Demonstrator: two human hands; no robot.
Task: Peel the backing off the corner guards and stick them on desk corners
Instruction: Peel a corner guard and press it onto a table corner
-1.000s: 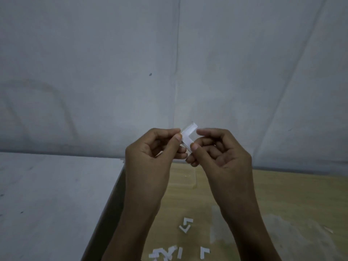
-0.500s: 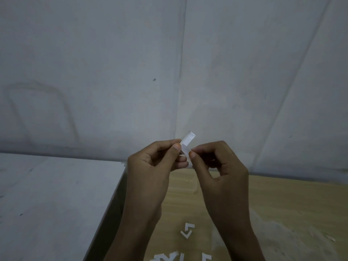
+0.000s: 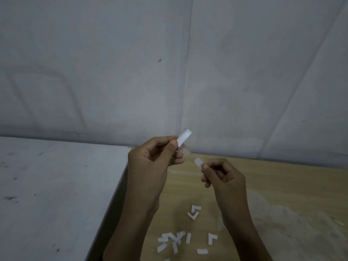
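Guard [image 3: 184, 138] sits pinched in left hand [image 3: 150, 162] above the wooden desk [image 3: 282, 185]; right hand [image 3: 224, 178] pinches a peeled backing strip [image 3: 198, 162], just apart from it. Sticking is yet to come, I judge. Spent backing scraps [image 3: 175, 240] litter the desk near its left edge; open air surrounds both hands

The left hand [image 3: 150, 162] pinches a white corner guard [image 3: 184, 137] between thumb and forefinger above the wooden counter [image 3: 282, 185]. Near it but apart, the right hand [image 3: 226, 178] pinches a small backing strip [image 3: 198, 162]. White scraps [image 3: 175, 240] lie scattered below.
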